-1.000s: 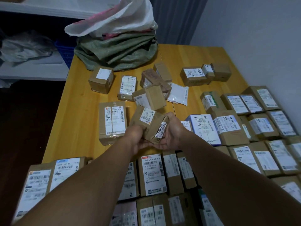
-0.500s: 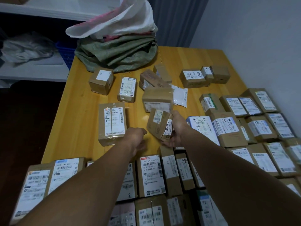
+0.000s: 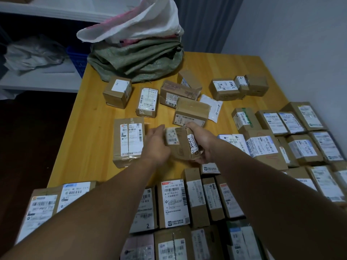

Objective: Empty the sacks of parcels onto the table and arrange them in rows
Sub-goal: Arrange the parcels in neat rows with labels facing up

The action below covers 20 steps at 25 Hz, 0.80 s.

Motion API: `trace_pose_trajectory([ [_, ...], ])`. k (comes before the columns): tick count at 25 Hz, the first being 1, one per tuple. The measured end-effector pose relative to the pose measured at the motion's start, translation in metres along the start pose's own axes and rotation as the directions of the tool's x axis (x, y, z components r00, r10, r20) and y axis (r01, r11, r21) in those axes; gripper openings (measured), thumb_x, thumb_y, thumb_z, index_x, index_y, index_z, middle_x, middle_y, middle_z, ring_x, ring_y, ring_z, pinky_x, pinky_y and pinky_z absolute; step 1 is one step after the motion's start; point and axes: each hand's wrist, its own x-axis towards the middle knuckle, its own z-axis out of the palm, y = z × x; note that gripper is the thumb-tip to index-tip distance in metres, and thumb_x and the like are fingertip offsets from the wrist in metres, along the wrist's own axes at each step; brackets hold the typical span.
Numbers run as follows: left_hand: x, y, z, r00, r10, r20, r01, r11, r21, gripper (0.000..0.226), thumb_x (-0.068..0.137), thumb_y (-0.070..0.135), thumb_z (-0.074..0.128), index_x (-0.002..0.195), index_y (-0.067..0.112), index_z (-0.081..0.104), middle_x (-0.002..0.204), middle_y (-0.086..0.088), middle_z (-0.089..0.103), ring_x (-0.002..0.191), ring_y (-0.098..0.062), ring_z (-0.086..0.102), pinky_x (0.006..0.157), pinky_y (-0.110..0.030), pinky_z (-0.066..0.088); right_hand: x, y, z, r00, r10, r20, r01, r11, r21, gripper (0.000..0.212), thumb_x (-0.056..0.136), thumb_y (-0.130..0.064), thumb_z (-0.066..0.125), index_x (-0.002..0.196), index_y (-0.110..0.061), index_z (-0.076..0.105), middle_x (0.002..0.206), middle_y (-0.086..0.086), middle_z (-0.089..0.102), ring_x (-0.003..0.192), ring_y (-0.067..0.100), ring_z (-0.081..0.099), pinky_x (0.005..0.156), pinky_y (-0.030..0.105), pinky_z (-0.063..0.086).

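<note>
Left hand [image 3: 155, 145] and right hand [image 3: 203, 144] are gripping a box [image 3: 180, 145], both curled round it, nearside of the sacks [image 3: 135, 59]; turning its label upward before rowing it is looking wise.

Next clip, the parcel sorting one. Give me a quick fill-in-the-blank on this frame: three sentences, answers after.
1. The left hand and right hand grip the same box from ____ sides.
2. The white sack lies on top of a sack coloured ____.
3. The one flat pouch is coloured ____.

Missing words: opposite; green; white.
</note>
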Motion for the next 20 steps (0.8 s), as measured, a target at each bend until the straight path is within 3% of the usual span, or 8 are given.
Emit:
trace_pose_trajectory([
  [2, 0.007, 0.005, -0.002, 0.989, 0.146, 0.03, -0.149, 0.98, 0.132, 0.086, 0.083, 0.003, 0.067, 0.156, 0.026, 0.026, 0.162, -0.004, 0.022, 0.149, -0.028, 0.016, 0.121, -0.048, 0.023, -0.003, -0.009, -0.005, 0.999, -0.033, 0.015, 0.035, 0.995, -0.092, 0.05, 0.085, -0.071, 0.059, 0.088, -0.023, 0.068, 0.055, -0.003, 0.07, 0.043, 0.012, 0.067, 0.045, 0.016, 0.048],
  [4, 0.018, 0.004, -0.001, 0.979, 0.176, 0.107, -0.191, 0.97, 0.151, 0.072, 0.083, 0.009, 0.069, 0.147, 0.026, 0.043, 0.151, -0.007, 0.04, 0.141, -0.03, 0.033, 0.115, -0.05, 0.033, -0.006, -0.018, -0.008, 0.996, -0.079, 0.032, 0.083, 0.982, -0.17, 0.046, 0.086, -0.068, 0.062, 0.088, -0.022, 0.066, 0.051, -0.004, 0.067, 0.039, 0.009, 0.063, 0.037, 0.013, 0.042],
  [7, 0.029, 0.002, -0.002, 0.986, 0.055, 0.16, -0.052, 0.998, -0.025, 0.038, 0.089, 0.012, 0.069, 0.124, 0.023, 0.059, 0.119, -0.005, 0.066, 0.108, -0.025, 0.061, 0.093, -0.045, 0.054, -0.001, -0.028, -0.01, 0.993, -0.103, 0.061, 0.113, 0.977, -0.181, 0.052, 0.088, -0.071, 0.057, 0.096, -0.02, 0.065, 0.061, -0.001, 0.07, 0.047, 0.012, 0.067, 0.043, 0.017, 0.046],
  [10, 0.037, -0.001, 0.003, 0.993, -0.035, 0.109, 0.049, 0.99, -0.133, 0.029, 0.097, 0.014, 0.061, 0.124, 0.02, 0.057, 0.117, -0.004, 0.067, 0.1, -0.022, 0.064, 0.081, -0.037, 0.056, 0.02, -0.028, -0.012, 0.982, -0.185, -0.045, 0.176, 0.971, -0.165, 0.054, 0.089, -0.069, 0.055, 0.114, -0.021, 0.065, 0.095, 0.004, 0.071, 0.077, 0.02, 0.065, 0.07, 0.033, 0.052],
  [12, 0.043, -0.004, 0.011, 0.987, -0.133, 0.089, 0.149, 0.968, -0.205, 0.027, 0.1, 0.017, 0.056, 0.128, 0.017, 0.056, 0.118, -0.005, 0.066, 0.097, -0.02, 0.064, 0.073, -0.033, 0.054, 0.035, -0.025, -0.017, 0.958, -0.267, -0.106, 0.25, 0.957, -0.15, 0.036, 0.094, -0.05, 0.061, 0.108, -0.017, 0.066, 0.091, 0.006, 0.066, 0.076, 0.023, 0.061, 0.069, 0.036, 0.05],
  [16, 0.056, -0.015, 0.033, 0.949, -0.295, 0.11, 0.315, 0.898, -0.308, 0.026, 0.103, 0.014, 0.051, 0.128, 0.01, 0.055, 0.122, -0.011, 0.065, 0.101, -0.025, 0.065, 0.075, -0.036, 0.058, 0.06, -0.011, -0.028, 0.959, -0.275, -0.074, 0.252, 0.941, -0.226, 0.013, 0.096, -0.019, 0.063, 0.095, -0.006, 0.064, 0.081, 0.011, 0.057, 0.074, 0.028, 0.055, 0.063, 0.038, 0.047],
  [18, 0.058, -0.02, 0.044, 0.937, -0.324, 0.13, 0.349, 0.89, -0.292, 0.027, 0.104, 0.011, 0.046, 0.13, 0.009, 0.052, 0.124, -0.012, 0.064, 0.101, -0.025, 0.064, 0.077, -0.036, 0.059, 0.073, -0.003, -0.03, 0.958, -0.283, -0.049, 0.256, 0.918, -0.304, 0.007, 0.094, -0.015, 0.062, 0.095, -0.008, 0.062, 0.083, 0.011, 0.059, 0.073, 0.025, 0.057, 0.06, 0.034, 0.049],
  [20, 0.063, -0.028, 0.053, 0.94, -0.32, 0.119, 0.338, 0.923, -0.183, 0.036, 0.102, 0.006, 0.042, 0.138, 0.01, 0.046, 0.13, -0.012, 0.06, 0.111, -0.029, 0.061, 0.089, -0.041, 0.056, 0.081, 0.004, -0.031, 0.955, -0.295, -0.032, 0.265, 0.897, -0.353, 0.006, 0.094, -0.016, 0.061, 0.096, -0.01, 0.062, 0.086, 0.008, 0.062, 0.071, 0.021, 0.059, 0.058, 0.03, 0.052],
])
